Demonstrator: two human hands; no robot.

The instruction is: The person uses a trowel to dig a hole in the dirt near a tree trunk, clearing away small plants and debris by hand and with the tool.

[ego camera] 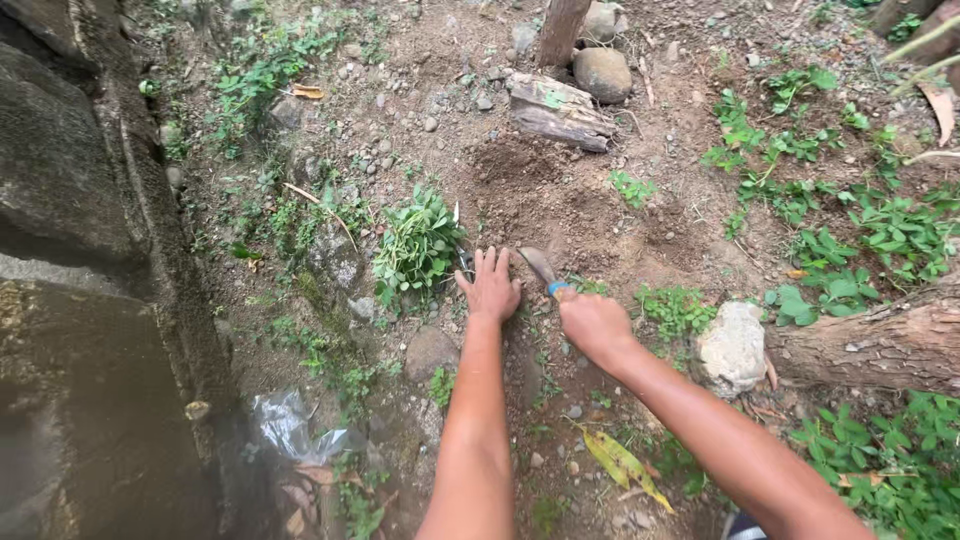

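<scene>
1. One bit of packaging down here: a crumpled clear plastic bag (290,425) lying on the ground at lower left, beside the dark stone wall (70,300).
2. It's see-through, greyish and wrinkled; no labels, signs or screens anywhere.

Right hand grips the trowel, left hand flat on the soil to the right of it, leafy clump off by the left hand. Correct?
Not quite. The left hand lies flat on the soil to the left of the trowel, not the right. The rest holds: the right hand grips the trowel, and the leafy clump is by the left hand. Head view shows it.
</scene>
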